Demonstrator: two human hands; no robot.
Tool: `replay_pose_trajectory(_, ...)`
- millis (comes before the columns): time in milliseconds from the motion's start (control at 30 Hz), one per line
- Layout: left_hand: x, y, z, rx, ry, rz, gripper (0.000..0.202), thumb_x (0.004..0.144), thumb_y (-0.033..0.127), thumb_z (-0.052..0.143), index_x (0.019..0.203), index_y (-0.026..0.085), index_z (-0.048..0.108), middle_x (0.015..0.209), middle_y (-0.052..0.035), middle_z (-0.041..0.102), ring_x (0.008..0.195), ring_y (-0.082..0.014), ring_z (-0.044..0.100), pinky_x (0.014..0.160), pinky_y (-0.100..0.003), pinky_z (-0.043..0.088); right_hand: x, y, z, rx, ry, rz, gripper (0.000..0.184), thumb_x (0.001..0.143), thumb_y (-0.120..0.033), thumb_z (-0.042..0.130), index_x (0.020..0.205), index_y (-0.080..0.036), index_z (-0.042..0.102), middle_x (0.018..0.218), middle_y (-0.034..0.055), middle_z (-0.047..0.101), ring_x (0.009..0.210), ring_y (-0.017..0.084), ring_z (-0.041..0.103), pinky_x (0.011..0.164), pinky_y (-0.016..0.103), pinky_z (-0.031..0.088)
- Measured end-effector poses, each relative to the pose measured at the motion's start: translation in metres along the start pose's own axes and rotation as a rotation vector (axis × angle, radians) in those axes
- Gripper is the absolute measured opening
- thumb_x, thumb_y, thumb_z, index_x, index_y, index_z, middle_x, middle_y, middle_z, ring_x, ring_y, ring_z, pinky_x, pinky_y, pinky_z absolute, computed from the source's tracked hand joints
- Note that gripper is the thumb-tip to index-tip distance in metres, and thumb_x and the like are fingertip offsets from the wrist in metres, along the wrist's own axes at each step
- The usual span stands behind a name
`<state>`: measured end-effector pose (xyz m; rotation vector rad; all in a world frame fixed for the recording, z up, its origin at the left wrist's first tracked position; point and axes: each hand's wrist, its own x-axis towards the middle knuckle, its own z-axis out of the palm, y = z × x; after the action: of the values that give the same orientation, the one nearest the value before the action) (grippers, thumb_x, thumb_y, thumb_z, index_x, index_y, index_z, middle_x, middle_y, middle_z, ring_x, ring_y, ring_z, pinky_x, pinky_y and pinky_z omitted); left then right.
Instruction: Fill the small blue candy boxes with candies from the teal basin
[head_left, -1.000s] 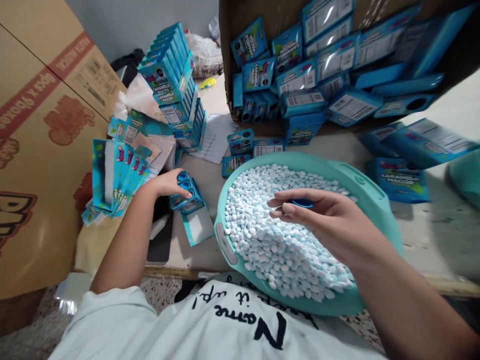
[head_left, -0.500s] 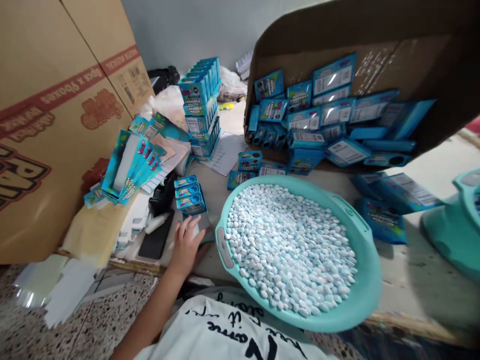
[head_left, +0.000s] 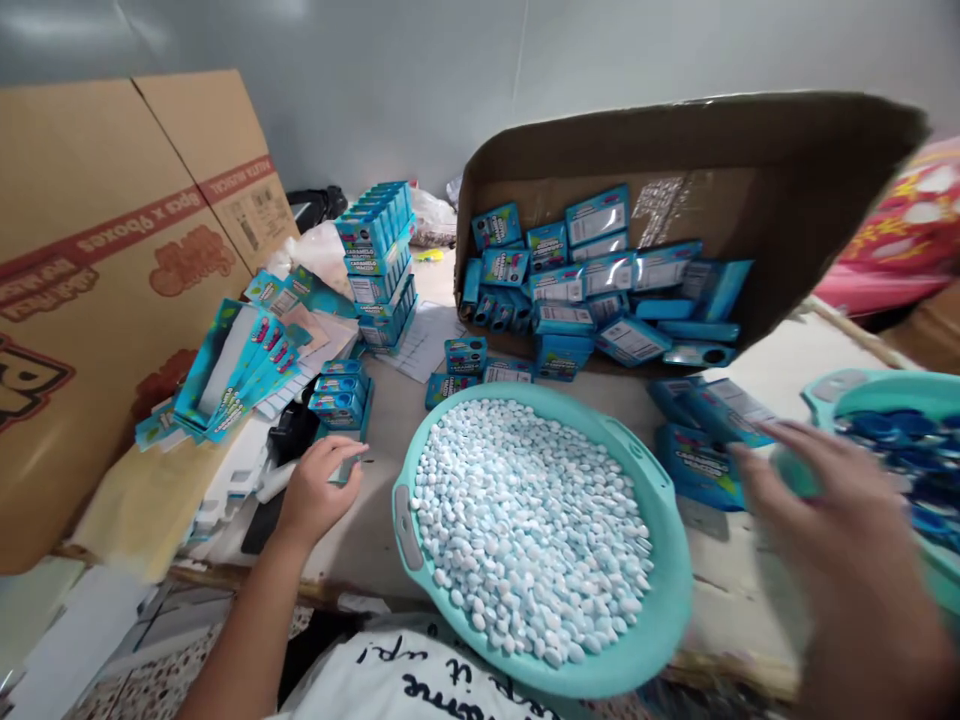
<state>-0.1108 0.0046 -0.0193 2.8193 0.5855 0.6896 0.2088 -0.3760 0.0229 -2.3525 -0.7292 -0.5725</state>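
Our left hand [head_left: 319, 495], lower left, and right hand [head_left: 847, 530] spread fingers near boxes [head_left: 337, 405]. The bowl [head_left: 673, 605] sits between, likely for reach.

Left grip [head_left: 319, 490] near blue boxes [head_left: 337, 398], right grip [head_left: 836, 505] blurred

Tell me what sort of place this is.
Probably a small candy-packing workspace: a tub full of white and pale-blue pieces that look like candies, a cardboard box holding printed blue packs, and a stack of similar packs.
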Motion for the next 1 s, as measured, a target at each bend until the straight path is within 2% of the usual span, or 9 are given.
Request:
replay_pose_trajectory(67, 0.033, 0.017, 0.011, -0.045, -0.018, 0.003, 0.032, 0.092, 0.010, 0.042, 0.104, 0.018, 0.071, 0.106, -0.0105, 0.068, 0.106, -0.0237, 0.065, 0.102, -0.038, 0.053, -0.023, -0.020, 0.022, 0.125, -0.107, 0.008, 0.053, 0.092, -0.063, 0.050, 0.121, -0.023, 0.069, 0.129, 0.0162, 0.065, 0.120, 0.034, 0.063, 0.105, 0.052, 0.052)
replay_pose_trajectory(167, 0.097, 0.035, 0.039, -0.082, -0.147, 0.039, 0.044, 0.085, 0.007, 0.055, 0.125, 0.021, 0.067, 0.124, -0.0107, 0.064, 0.117, -0.0269, 0.061, 0.105, -0.039, 0.051, -0.043, -0.043, 0.045, 0.105, -0.296, 0.133, 0.065, 0.092, -0.060, 0.047, 0.136, -0.015, 0.061, 0.143, 0.0207, 0.056, 0.135, 0.038, 0.053, 0.110, 0.053, 0.049)
replay_pose_trajectory(267, 0.154, 0.041, 0.068, -0.138, -0.325, 0.105, 0.055, 0.071, 0.018, 0.082, 0.124, 0.023, 0.068, 0.133, -0.0106, 0.059, 0.121, -0.0306, 0.060, 0.105, -0.037, 0.052, -0.045, -0.046, 0.053, 0.020, -0.406, 0.228, 0.074, 0.091, -0.053, 0.047, 0.147, -0.005, 0.049, 0.146, 0.0263, 0.052, 0.137, 0.041, 0.050, 0.113, 0.055, 0.044)
replay_pose_trajectory(367, 0.188, 0.042, 0.081, -0.181, -0.387, 0.127, 0.063, 0.063, 0.022, 0.090, 0.122, 0.023, 0.067, 0.134, -0.0107, 0.056, 0.123, -0.0299, 0.058, 0.107, -0.035, 0.051, -0.043, -0.041, 0.053, 0.049, -0.422, 0.241, 0.073, 0.092, -0.049, 0.046, 0.150, -0.004, 0.044, 0.147, 0.0242, 0.054, 0.137, 0.039, 0.052, 0.114, 0.051, 0.045)
replay_pose_trajectory(533, 0.211, 0.037, 0.080, -0.171, -0.245, 0.027, 0.053, 0.077, 0.022, 0.079, 0.125, 0.016, 0.057, 0.131, -0.0160, 0.049, 0.133, -0.0348, 0.047, 0.115, -0.046, 0.042, -0.044, -0.042, 0.050, 0.079, -0.419, 0.306, 0.074, 0.092, -0.053, 0.046, 0.151, -0.008, 0.044, 0.149, 0.0206, 0.053, 0.135, 0.038, 0.055, 0.108, 0.049, 0.051)
replay_pose_trajectory(600, 0.222, 0.038, 0.081, -0.167, -0.210, 0.013, 0.065, 0.079, 0.026, 0.080, 0.134, 0.013, 0.049, 0.138, -0.0189, 0.043, 0.138, -0.0361, 0.041, 0.118, -0.048, 0.038, -0.044, -0.043, 0.050, 0.082, -0.421, 0.310, 0.074, 0.092, -0.055, 0.047, 0.151, -0.010, 0.046, 0.148, 0.0201, 0.055, 0.132, 0.038, 0.058, 0.104, 0.050, 0.053)
replay_pose_trajectory(700, 0.240, 0.045, 0.090, -0.187, -0.275, 0.085, 0.082, 0.072, 0.024, 0.087, 0.143, 0.016, 0.045, 0.144, -0.0157, 0.044, 0.136, -0.0320, 0.045, 0.115, -0.040, 0.043, -0.041, -0.043, 0.049, 0.083, -0.428, 0.327, 0.076, 0.090, -0.055, 0.048, 0.150, -0.008, 0.047, 0.144, 0.0210, 0.059, 0.127, 0.039, 0.061, 0.102, 0.051, 0.054)
replay_pose_trajectory(833, 0.254, 0.055, 0.096, -0.202, -0.379, 0.155, 0.050, 0.077, 0.018, 0.083, 0.124, 0.019, 0.065, 0.123, -0.0094, 0.062, 0.112, -0.0280, 0.063, 0.098, -0.034, 0.054, -0.039, -0.045, 0.044, 0.103, -0.408, 0.338, 0.075, 0.088, -0.055, 0.051, 0.147, -0.010, 0.051, 0.137, 0.0190, 0.064, 0.118, 0.038, 0.066, 0.097, 0.047, 0.056)
replay_pose_trajectory(1000, 0.245, 0.047, 0.075, -0.176, -0.203, 0.123, 0.046, 0.093, 0.019, 0.068, 0.138, 0.018, 0.059, 0.131, -0.0131, 0.057, 0.128, -0.0314, 0.054, 0.113, -0.040, 0.045, -0.038, -0.053, 0.037, 0.127, -0.436, 0.411, 0.076, 0.087, -0.060, 0.052, 0.147, -0.012, 0.052, 0.132, 0.0177, 0.067, 0.093, 0.034, 0.072, 0.083, 0.043, 0.059)
